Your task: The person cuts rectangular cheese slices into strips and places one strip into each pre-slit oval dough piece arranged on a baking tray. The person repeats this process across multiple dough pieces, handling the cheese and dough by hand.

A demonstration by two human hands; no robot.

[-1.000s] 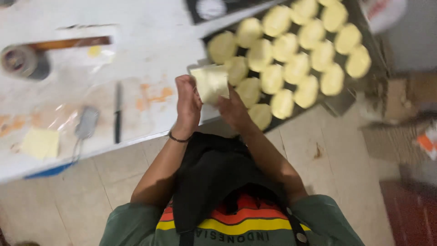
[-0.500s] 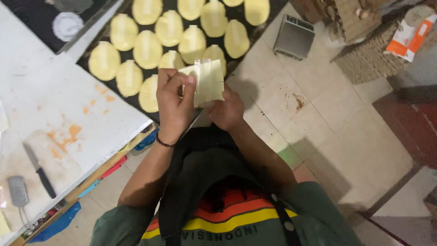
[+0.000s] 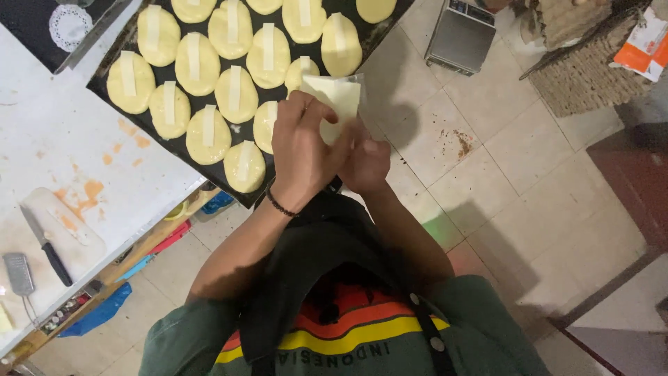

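My left hand (image 3: 300, 152), with a dark bead bracelet on the wrist, and my right hand (image 3: 367, 166) together hold a pale yellow slice in clear wrapping (image 3: 335, 101) at chest height. The left fingers cover its lower edge. Just beyond the hands lies a black baking tray (image 3: 104, 94) with several oval pale dough pieces (image 3: 235, 94), each topped by a white strip. The nearest dough piece (image 3: 244, 166) sits at the tray's front corner, left of my left hand.
The tray rests on a white table (image 3: 62, 150) with orange stains. A black-handled knife (image 3: 46, 245) and a small metal grater (image 3: 19, 275) lie at its left end. On the tiled floor stand a grey scale (image 3: 460, 33) and a wicker basket (image 3: 591, 66).
The view has swung, so the tray now lies up and left of the hands. Both hands still hold the wrapped slice, with the left fingers now further over it.
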